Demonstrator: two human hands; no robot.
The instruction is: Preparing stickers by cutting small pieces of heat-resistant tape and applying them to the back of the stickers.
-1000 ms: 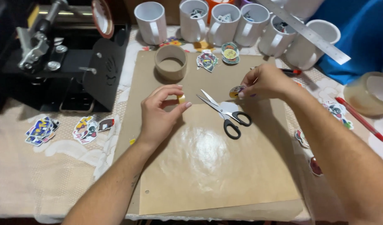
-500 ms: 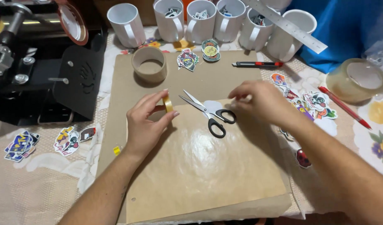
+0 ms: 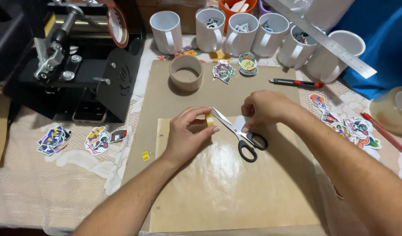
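I see left hand (image 3: 187, 135) pinching a small yellow tape roll (image 3: 208, 119), right hand (image 3: 264, 109) pinching a white paper piece (image 3: 241, 123) over scissors (image 3: 240, 133); stickers fill white mugs (image 3: 271, 34) at 12 o'clock.

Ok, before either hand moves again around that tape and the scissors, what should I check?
1. Left hand grips the small yellowish tape roll: ok.
2. Right hand pinches a small white piece: ok.
3. Black-handled steel scissors lie flat on the glossy tan sheet, blades open, tips close to the left fingers: not ok.
4. Tape strip stretched between the hands: cannot tell.
5. Empty brown cardboard tape core stands apart from both hands: ok.
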